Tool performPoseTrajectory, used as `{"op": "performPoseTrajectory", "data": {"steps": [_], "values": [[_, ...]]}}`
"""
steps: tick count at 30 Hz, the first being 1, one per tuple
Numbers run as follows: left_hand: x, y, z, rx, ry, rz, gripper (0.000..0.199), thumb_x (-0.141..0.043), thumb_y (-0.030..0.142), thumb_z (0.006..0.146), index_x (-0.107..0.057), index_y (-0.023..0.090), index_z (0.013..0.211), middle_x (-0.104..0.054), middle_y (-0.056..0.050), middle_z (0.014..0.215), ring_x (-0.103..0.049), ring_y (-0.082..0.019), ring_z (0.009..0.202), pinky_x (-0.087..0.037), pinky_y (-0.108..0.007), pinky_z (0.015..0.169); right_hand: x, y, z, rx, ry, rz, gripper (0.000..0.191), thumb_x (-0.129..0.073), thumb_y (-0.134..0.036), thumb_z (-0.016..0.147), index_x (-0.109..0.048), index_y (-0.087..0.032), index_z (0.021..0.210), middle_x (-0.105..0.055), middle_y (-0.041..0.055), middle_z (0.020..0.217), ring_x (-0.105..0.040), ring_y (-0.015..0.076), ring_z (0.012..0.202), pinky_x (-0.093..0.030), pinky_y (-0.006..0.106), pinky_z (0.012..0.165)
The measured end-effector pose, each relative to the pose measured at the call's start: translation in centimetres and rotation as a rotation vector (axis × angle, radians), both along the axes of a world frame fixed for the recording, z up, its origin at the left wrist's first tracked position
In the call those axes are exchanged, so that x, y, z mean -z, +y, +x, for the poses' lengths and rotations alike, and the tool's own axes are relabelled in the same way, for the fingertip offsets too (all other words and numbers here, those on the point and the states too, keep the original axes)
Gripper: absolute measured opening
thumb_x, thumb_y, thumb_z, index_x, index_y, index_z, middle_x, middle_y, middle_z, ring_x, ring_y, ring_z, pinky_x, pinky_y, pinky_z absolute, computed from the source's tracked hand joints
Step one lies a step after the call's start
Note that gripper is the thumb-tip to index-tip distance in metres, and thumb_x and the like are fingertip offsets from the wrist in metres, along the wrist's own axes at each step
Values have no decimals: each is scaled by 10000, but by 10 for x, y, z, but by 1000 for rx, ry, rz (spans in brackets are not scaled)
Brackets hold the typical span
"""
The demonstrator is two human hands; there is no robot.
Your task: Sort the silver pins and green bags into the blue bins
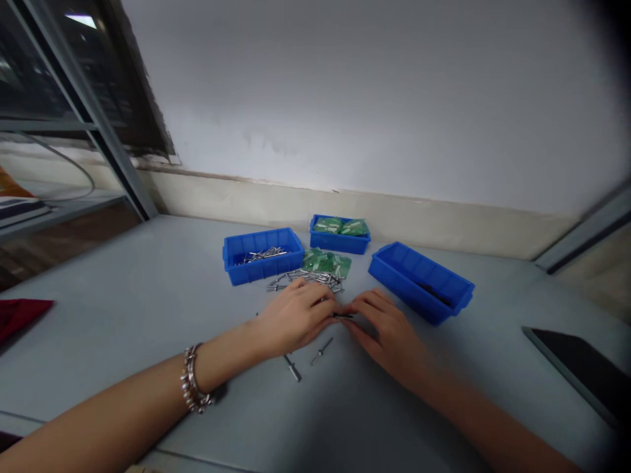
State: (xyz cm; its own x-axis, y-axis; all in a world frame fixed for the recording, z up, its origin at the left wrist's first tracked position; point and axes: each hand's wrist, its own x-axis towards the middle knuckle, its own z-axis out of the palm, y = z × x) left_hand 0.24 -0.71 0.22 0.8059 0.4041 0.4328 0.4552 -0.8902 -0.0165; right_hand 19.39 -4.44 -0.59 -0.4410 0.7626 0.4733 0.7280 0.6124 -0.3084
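My left hand (pixel 298 315) and my right hand (pixel 387 332) meet over the table, fingertips close together. Between them is a small, thin dark piece (pixel 344 316), pinched at its ends; its exact kind is too small to make out. Just beyond my left fingers lies a pile of silver blind rivets (pixel 310 276), partly covered by that hand. Nearer to me, a loose rivet (pixel 321 351) and a larger rivet (pixel 292 368) lie on the tabletop, the larger one partly hidden under my left hand.
A blue bin (pixel 263 268) holds more rivets. Behind the pile, another blue bin (pixel 340 244) contains green packets (pixel 340 226), and a green packet (pixel 327 261) lies before it. The right blue bin (pixel 419 282) holds dark pieces. A dark flat device (pixel 576 368) lies far right.
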Motion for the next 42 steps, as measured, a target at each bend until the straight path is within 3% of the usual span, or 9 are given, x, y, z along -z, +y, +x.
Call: {"op": "performPoseTrajectory", "data": {"steps": [17,31,42], "values": [[-3,-2,1,-26,52,-58,262,-346,307,900,-511,146,1025,-546,-77,948,-525,-184,859,-430,-326,740,-1,0,-3,-14,-68,-7,163,-419,-182,860,-580,-174,830,-570,48,784,-508,199,787,-441,376,715],[-3,-1,1,-16,-49,36,203,-354,250,899,-533,158,929,-561,-66,920,-534,-171,825,-444,-299,692,-1,-2,-4,2,-98,-41,218,-370,-164,877,-552,-170,757,-575,61,779,-513,204,786,-438,383,736],[-3,-1,1,-21,-82,39,232,-336,260,906,-539,149,926,-552,-69,907,-534,-158,802,-451,-289,679,1,-1,-4,-12,-13,-33,142,-449,-246,858,-562,-191,922,-593,44,851,-517,196,829,-436,362,740]]}}
